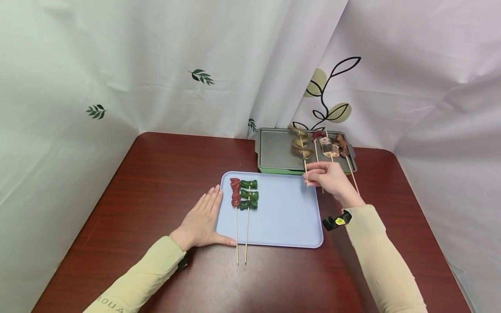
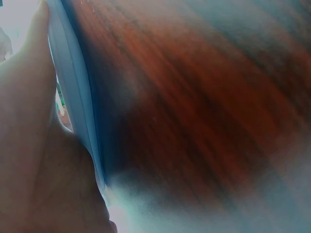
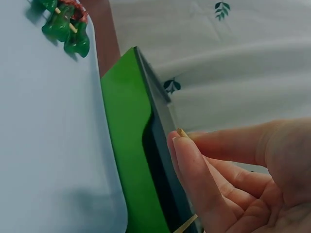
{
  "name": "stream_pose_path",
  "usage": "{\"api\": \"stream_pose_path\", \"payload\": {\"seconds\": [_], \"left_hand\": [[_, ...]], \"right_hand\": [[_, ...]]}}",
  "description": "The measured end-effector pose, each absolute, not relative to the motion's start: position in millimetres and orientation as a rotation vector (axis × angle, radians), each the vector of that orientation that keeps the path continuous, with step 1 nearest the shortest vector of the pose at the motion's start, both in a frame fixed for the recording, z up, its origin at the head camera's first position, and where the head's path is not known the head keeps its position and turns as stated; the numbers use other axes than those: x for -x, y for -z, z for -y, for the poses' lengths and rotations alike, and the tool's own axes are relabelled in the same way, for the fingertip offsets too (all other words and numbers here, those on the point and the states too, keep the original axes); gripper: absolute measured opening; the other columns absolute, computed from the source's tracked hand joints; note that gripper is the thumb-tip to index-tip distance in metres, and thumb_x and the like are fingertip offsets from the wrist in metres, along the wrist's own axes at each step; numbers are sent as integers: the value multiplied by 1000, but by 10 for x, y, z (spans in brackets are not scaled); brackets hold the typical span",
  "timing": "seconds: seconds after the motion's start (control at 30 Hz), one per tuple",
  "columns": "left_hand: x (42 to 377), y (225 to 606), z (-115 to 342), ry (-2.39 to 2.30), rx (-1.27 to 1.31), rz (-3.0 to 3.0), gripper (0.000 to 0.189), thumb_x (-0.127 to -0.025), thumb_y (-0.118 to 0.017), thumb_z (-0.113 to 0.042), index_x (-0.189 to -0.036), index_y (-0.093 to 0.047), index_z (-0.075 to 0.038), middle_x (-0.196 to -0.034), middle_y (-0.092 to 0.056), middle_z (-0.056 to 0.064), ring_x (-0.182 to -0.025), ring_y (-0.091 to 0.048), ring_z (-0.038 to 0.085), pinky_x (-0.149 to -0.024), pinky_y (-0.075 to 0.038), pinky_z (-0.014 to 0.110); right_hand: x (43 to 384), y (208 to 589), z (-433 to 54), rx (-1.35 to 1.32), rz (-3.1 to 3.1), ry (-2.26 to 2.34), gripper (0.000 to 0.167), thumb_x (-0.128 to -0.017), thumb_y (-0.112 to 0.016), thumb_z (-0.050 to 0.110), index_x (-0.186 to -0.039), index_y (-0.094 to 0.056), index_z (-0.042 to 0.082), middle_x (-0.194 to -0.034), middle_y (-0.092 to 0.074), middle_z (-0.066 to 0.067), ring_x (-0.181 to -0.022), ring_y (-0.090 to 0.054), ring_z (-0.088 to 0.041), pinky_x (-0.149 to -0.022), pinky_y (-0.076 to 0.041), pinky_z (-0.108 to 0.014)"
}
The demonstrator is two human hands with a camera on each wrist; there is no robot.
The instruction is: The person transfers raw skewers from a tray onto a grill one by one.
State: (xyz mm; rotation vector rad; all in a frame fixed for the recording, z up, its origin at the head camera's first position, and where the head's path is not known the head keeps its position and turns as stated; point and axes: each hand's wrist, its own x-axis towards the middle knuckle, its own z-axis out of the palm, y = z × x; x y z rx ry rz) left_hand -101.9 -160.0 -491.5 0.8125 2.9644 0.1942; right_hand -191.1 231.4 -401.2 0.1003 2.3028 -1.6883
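My right hand (image 1: 330,177) pinches the lower stick of a skewer with brownish-olive pieces (image 1: 300,143), blurred, over the grey griddle pan (image 1: 274,148). In the right wrist view the stick's end (image 3: 181,132) pokes out between thumb and forefinger. My left hand (image 1: 201,221) lies with straight fingers along the left edge of a light blue tray (image 1: 285,217), its thumb near the front left corner. On the tray's left part lie a red meat skewer (image 1: 235,193) and a green pepper skewer (image 1: 249,195), side by side, their sticks reaching past the front rim.
Right in the pan lie a dark red skewer (image 1: 318,135), a skewer with pale, dark-edged pieces (image 1: 329,148) and a brown skewer (image 1: 342,145), sticks toward the front. The pan's green side (image 3: 124,111) stands right behind the tray. White curtains (image 1: 176,65) surround the brown table (image 1: 156,165).
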Motion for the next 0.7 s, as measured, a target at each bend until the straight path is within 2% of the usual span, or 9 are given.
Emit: {"api": "stream_pose_path", "payload": {"seconds": [0.47, 0.7], "left_hand": [[1017, 4900, 1597, -221, -820, -2966, 150, -62, -44, -102, -157, -17, 10, -165, -11, 27, -153, -10, 37, -122, -14, 47], [1025, 4929, 1608, -254, -866, -2995, 149, -63, -47, -101, -156, -21, 13, -164, -15, 29, -152, -15, 40, -121, -18, 49]], "right_hand": [[1931, 4056, -2320, -175, -2315, 1646, 44, -95, -69, 0, -136, -56, -12, -113, -69, -29, -75, -72, -12, -81, -60, -37], [1864, 3993, -2334, -137, -2448, 1453, 47, -97, -68, 15, -138, -58, -4, -115, -71, -24, -84, -74, -18, -83, -58, -44]]}}
